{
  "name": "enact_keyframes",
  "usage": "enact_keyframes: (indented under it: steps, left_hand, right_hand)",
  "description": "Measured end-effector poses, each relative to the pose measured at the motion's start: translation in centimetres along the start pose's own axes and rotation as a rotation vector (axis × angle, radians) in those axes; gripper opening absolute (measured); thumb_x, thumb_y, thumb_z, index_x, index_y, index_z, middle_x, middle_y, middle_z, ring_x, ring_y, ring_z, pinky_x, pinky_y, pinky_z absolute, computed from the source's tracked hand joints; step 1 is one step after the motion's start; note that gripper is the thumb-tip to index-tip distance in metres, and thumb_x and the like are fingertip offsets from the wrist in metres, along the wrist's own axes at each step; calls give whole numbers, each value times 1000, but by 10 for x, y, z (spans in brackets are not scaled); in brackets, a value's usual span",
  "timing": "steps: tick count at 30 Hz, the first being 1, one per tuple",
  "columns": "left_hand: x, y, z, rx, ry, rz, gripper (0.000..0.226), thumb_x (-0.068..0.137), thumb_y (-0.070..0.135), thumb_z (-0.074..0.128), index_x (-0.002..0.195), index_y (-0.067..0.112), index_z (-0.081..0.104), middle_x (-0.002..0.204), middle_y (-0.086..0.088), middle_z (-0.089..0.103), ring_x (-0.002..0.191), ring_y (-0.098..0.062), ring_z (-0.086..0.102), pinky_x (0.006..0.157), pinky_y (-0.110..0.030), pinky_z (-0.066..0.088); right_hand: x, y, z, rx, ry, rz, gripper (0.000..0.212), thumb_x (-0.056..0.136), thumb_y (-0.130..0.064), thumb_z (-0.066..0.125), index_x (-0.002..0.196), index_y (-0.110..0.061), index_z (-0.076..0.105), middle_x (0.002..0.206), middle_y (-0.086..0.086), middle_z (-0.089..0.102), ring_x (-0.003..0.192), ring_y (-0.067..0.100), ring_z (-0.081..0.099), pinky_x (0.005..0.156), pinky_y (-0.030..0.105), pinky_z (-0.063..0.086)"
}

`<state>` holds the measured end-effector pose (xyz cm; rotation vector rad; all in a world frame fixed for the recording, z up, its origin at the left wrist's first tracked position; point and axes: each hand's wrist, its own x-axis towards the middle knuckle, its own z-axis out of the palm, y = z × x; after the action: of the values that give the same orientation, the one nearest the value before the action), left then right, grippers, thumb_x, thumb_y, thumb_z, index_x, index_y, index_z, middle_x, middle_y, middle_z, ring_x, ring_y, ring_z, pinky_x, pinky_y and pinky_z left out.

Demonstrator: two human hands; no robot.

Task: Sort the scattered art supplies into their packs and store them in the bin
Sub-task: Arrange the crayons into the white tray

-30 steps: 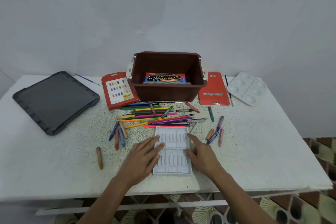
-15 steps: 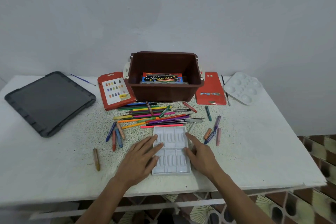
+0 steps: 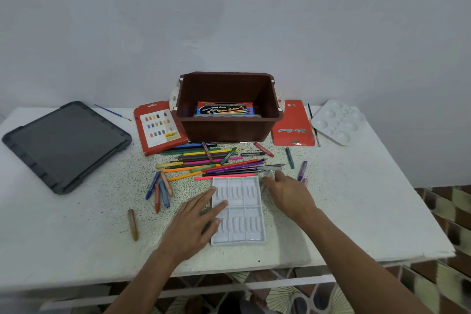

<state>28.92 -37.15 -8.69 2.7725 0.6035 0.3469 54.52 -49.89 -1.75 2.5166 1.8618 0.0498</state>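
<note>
White speckled table [image 3: 356, 211]; brown bin [image 3: 229, 130] at twelve o'clock; red swatch pack [image 3: 159, 127] at eleven, red pencil pack [image 3: 293, 123] at one; dark flat slab [image 3: 63, 145] (tablet or lid, unclear) at ten; white palette [image 3: 339, 122] at two; loose pencils [image 3: 224, 175] and crayons [image 3: 164, 194] centre; white tray [image 3: 239, 211] at six.

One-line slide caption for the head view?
Left hand rests flat on the white moulded plastic tray; right hand, fingers straight, extends toward scattered coloured pencils before the brown plastic bin.

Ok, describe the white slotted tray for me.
The white tray looks like thin moulded plastic: a rectangle of six ribbed compartments, two rows of three, visibly empty. It lies flat on the table near the front edge. The left hand rests on its left side; the right hand is open just off its far right corner. A pink pencil lies along its far edge.
</note>
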Motion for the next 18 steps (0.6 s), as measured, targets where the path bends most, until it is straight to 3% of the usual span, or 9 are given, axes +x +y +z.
enact_keyframes:
  steps: [4, 6, 10, 13, 16, 18]
  left_hand:
    - [1, 0, 1, -3, -10, -8, 48, 104, 51, 24, 151, 43, 27, 163, 8, 17, 146, -13, 24, 113, -35, 26]
    - [0, 1, 1, -7, -8, -15, 50, 104, 53, 22, 152, 43, 23, 163, 10, 14, 146, -12, 23, 113, -34, 24]
    - [0, 2, 0, -17, -8, -18, 49, 104, 53, 23, 151, 42, 28, 162, 9, 18, 143, -14, 27, 111, -35, 27]
    - [1, 3, -1, -17, -7, -14, 48, 104, 51, 23, 150, 40, 33, 161, 6, 22, 142, -16, 31, 109, -37, 32]
    - [1, 3, -1, -14, -7, -13, 48, 105, 51, 23, 151, 41, 31, 162, 6, 21, 142, -16, 31, 109, -38, 32]
    - [1, 3, -1, -8, -5, -18, 48, 105, 51, 23, 150, 41, 31, 162, 6, 22, 142, -16, 31, 109, -37, 31]
  right_hand:
    - [-1, 6, -1, -131, 81, -100, 36, 69, -7, 81, 99, -22, 68, 88, 8, 59, 69, 23, 62, 42, 37, 47]
    - [2, 10, 3, -117, 152, -170, 38, 61, -5, 86, 90, -22, 69, 85, 6, 56, 68, 22, 58, 45, 36, 48]
    - [7, 25, 15, -78, 189, -286, 31, 74, -3, 76, 98, -18, 65, 94, 8, 59, 79, 26, 55, 65, 40, 50]
    - [14, 34, 13, -44, 208, -250, 16, 84, -5, 69, 95, -14, 63, 90, 5, 62, 77, 24, 51, 66, 37, 47]
    - [17, 26, 4, 266, 304, -91, 4, 93, -13, 64, 92, -10, 62, 80, 1, 62, 70, 19, 49, 60, 36, 45]
    - [15, 14, -6, 576, 296, 79, 8, 97, -20, 58, 99, -12, 60, 81, -4, 62, 71, 15, 54, 62, 32, 47]
